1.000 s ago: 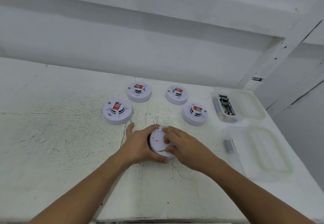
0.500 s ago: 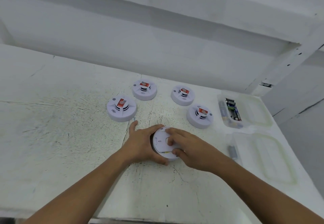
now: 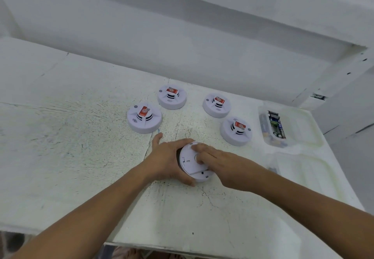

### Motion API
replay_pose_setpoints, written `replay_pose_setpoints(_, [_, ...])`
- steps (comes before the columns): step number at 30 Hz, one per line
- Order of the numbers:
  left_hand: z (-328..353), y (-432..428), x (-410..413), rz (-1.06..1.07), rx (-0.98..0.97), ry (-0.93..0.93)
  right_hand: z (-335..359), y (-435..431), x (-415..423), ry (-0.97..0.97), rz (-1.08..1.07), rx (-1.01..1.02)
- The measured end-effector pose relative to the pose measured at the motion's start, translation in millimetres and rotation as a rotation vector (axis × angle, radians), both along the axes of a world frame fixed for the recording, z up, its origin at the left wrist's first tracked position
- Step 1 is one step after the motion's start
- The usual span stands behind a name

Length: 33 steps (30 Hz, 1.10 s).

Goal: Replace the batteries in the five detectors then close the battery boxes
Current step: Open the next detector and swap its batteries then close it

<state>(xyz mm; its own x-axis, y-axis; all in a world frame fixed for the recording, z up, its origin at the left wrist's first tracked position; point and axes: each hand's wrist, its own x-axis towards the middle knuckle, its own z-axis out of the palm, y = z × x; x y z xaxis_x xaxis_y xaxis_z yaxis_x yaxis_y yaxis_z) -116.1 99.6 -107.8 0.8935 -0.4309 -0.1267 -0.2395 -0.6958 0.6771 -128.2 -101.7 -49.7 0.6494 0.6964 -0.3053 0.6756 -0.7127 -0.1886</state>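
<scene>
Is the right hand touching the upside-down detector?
Touching. The head view shows the right hand with its fingers lying on the white back of the flipped detector, no gap between them; the left hand grips its rim.

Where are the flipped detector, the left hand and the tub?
flipped detector (image 3: 189, 167), head view, bare white back.
left hand (image 3: 165, 160), head view, back of the hand.
tub (image 3: 299, 127), head view, bare floor right of the batteries.
</scene>
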Motion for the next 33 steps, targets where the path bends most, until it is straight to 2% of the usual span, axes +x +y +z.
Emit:
replay_pose_setpoints(3, [0, 0, 0, 0.003, -0.016, 0.003, 1, -1, 6, 0.028, -0.020, 0.022])
replay_pose_setpoints(9, [-3, -2, -4, 0.044, -0.072, -0.031, 7, 3, 11, 0.149, -0.234, 0.263])
replay_pose_setpoints(16, [-3, -3, -7, 0.056, -0.074, -0.064, 4, 19, 5, 0.057, -0.276, 0.272])
replay_pose_setpoints(21, [-3, -4, -9, 0.053, -0.078, -0.092, 4, 23, -5, 0.058, -0.365, 0.419])
replay_pose_setpoints(23, [-5, -5, -9, 0.061, -0.084, -0.093, 2, 20, -8, 0.047, -0.488, 0.538])
replay_pose_setpoints(27, [-3, -6, -10, 0.083, -0.077, -0.069, -4, 5, -12, 0.292, -1.029, 1.079])
replay_pose_setpoints(29, [-1, -8, -12, 0.091, -0.061, -0.067, -13, -7, -16, 0.332, -1.236, 1.249])
replay_pose_setpoints(31, [1, -9, -14, 0.098, -0.044, -0.063, -24, -16, -21, 0.190, -1.301, 1.157])
replay_pose_setpoints(33, [1, -10, -15, 0.096, -0.041, -0.059, -31, -19, -28, -0.020, -1.281, 0.875])
